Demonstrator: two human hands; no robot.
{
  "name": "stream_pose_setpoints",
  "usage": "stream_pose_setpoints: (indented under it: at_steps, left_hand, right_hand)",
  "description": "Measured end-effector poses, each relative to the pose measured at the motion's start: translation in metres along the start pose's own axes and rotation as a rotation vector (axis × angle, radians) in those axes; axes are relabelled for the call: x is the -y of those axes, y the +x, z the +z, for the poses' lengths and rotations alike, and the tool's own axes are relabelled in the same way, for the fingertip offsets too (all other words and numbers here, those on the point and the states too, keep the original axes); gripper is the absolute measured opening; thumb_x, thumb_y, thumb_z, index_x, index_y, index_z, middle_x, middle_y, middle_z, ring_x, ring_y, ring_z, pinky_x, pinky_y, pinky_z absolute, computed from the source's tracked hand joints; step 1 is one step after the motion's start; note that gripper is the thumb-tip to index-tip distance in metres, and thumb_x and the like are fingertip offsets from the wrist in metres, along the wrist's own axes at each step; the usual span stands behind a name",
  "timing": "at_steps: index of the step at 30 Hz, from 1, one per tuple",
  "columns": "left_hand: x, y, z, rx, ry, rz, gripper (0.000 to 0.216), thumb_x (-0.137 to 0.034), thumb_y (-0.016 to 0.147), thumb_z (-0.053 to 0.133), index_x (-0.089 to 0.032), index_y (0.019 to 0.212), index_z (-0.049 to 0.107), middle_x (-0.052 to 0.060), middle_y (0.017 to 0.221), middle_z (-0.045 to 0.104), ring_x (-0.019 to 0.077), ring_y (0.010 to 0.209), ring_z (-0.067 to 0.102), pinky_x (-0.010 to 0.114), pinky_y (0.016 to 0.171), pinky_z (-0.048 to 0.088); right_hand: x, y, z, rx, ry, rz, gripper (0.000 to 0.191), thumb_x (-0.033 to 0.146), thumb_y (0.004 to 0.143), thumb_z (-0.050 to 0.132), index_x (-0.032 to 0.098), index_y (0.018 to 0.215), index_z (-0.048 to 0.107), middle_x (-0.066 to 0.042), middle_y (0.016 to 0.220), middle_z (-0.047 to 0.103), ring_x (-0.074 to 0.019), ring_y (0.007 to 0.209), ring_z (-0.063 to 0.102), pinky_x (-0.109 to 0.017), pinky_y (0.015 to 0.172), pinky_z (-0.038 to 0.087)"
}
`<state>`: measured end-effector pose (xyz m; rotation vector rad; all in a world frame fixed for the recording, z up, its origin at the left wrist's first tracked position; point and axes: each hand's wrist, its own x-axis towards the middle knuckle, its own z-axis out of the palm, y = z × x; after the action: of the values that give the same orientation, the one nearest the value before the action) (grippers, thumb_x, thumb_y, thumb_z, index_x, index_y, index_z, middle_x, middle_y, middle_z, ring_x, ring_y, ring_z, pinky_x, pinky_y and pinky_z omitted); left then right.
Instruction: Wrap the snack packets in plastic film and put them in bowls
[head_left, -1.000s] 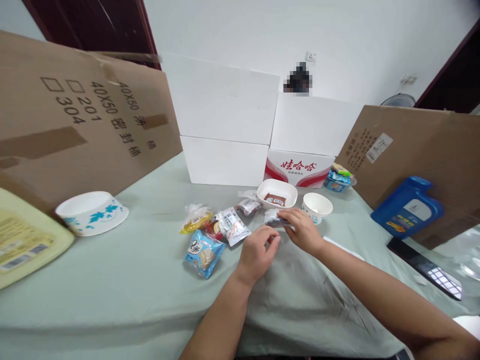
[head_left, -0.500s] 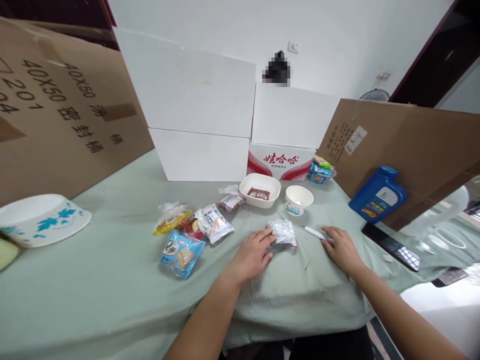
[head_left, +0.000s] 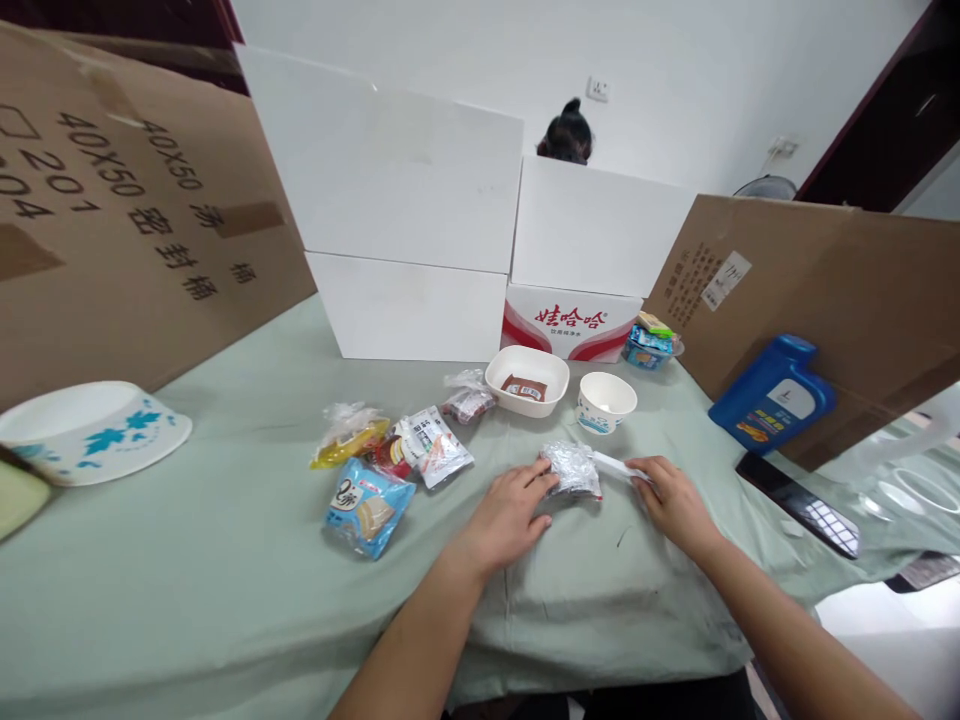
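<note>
My left hand (head_left: 514,510) presses its fingers onto the left edge of a small packet wrapped in shiny clear plastic (head_left: 571,468), with a bit of red showing at its lower right corner. My right hand (head_left: 675,503) is closed round a slim white tool (head_left: 613,466) that looks like a utility knife. The tool's far end meets the packet's upper right side; its tip is hidden there. Just beyond stand a white paper cup (head_left: 600,412) and a white square bowl (head_left: 559,394) holding a brown sachet (head_left: 523,388).
Left of my hands lie several snack packs, including a blue bag (head_left: 367,505) and a white pouch (head_left: 433,446). A blue bottle (head_left: 774,395) and a black phone (head_left: 799,503) are at right. White boxes (head_left: 420,310) and cardboard (head_left: 142,200) border the table. A person's head shows behind.
My right hand has moved the white tool left, so its end now meets the wrapped packet instead of lying apart from it. My left hand stays on the packet. The view has shifted slightly.
</note>
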<state>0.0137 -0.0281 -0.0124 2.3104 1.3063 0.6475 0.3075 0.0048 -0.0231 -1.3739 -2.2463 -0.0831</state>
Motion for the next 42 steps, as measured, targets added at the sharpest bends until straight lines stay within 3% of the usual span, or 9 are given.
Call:
stream_pose_setpoints:
  at_steps: [5,11,17,20,25,29,34,37,42]
  left_hand:
    - [-0.004,0.002,0.001,0.001,0.014,-0.026,0.05,-0.015,0.08,0.065,-0.023,0.127,0.053,0.009,0.146,0.045,0.026,0.131,0.044,0.046,0.11,0.036]
    - [-0.003,0.004,0.005,-0.116,-0.075,-0.041,0.051,-0.013,0.08,0.062,-0.018,0.129,0.047,0.013,0.128,0.057,0.0251,0.122,0.052,0.044,0.105,0.041]
    - [0.001,0.0,0.004,-0.154,-0.259,-0.155,0.087,-0.029,0.083,0.063,-0.015,0.15,0.01,0.016,0.135,0.053,0.0254,0.124,0.05,0.043,0.105,0.04]
    - [0.002,0.001,-0.001,-0.183,-0.244,-0.195,0.064,-0.032,0.086,0.059,-0.019,0.144,0.034,0.012,0.13,0.058,0.0243,0.118,0.055,0.038,0.1,0.042]
    - [0.007,0.005,-0.014,-0.307,-0.122,-0.377,0.022,-0.021,0.092,0.046,-0.02,0.088,0.068,0.004,0.09,0.072,0.0189,0.085,0.065,0.029,0.078,0.045]
    - [0.012,0.004,-0.022,-0.31,-0.05,-0.556,0.017,-0.02,0.091,0.049,-0.019,0.09,0.066,0.004,0.088,0.072,0.0189,0.084,0.065,0.027,0.074,0.043]
    - [0.012,0.002,-0.021,-0.263,0.154,-0.656,0.021,-0.018,0.09,0.049,-0.017,0.107,0.06,0.01,0.097,0.069,0.0243,0.093,0.064,0.032,0.078,0.045]
    - [0.007,0.002,-0.02,-0.41,0.292,-0.61,0.029,-0.012,0.087,0.049,-0.014,0.115,0.058,0.014,0.11,0.064,0.0281,0.106,0.058,0.038,0.088,0.044]
    - [-0.004,0.002,-0.017,-0.469,0.259,-0.214,0.03,-0.013,0.09,0.046,-0.018,0.117,0.059,0.01,0.118,0.062,0.0251,0.114,0.052,0.04,0.099,0.039]
  right_hand:
    - [-0.031,-0.015,0.004,-0.092,-0.141,0.071,0.023,0.029,0.092,0.046,0.019,0.099,0.066,-0.012,0.098,0.065,-0.0285,0.093,0.06,-0.047,0.081,0.05]
    - [0.035,0.018,0.014,-0.131,-0.026,-0.122,0.02,0.024,0.092,0.048,0.022,0.101,0.066,-0.012,0.113,0.062,-0.0285,0.11,0.052,-0.048,0.091,0.046]
    - [0.094,0.04,0.035,0.033,0.139,-0.348,0.024,0.026,0.09,0.054,0.02,0.112,0.062,-0.012,0.12,0.062,-0.028,0.113,0.052,-0.047,0.094,0.044]
    - [0.103,0.038,0.037,0.058,0.15,-0.376,0.028,0.022,0.091,0.052,0.021,0.118,0.059,-0.011,0.122,0.063,-0.0284,0.11,0.052,-0.047,0.09,0.044]
    - [0.096,0.03,0.026,0.021,0.316,-0.357,0.016,0.019,0.09,0.053,0.022,0.103,0.063,-0.009,0.103,0.067,-0.0225,0.092,0.057,-0.039,0.08,0.048]
    - [0.072,0.016,0.016,-0.088,0.447,-0.171,0.013,0.021,0.092,0.05,0.022,0.09,0.062,-0.005,0.084,0.065,-0.0183,0.079,0.059,-0.032,0.071,0.049]
    - [0.021,-0.008,0.012,-0.188,0.42,0.357,0.019,0.037,0.086,0.053,0.02,0.087,0.062,-0.005,0.079,0.065,-0.0186,0.068,0.06,-0.034,0.065,0.05]
    - [0.001,-0.019,0.011,-0.194,0.303,0.453,0.025,0.035,0.081,0.052,0.018,0.097,0.061,-0.008,0.088,0.065,-0.0218,0.074,0.061,-0.04,0.07,0.052]
    - [0.018,-0.016,-0.002,-0.352,0.087,0.179,0.029,0.028,0.086,0.047,0.02,0.113,0.057,-0.012,0.114,0.06,-0.028,0.111,0.053,-0.048,0.093,0.046]
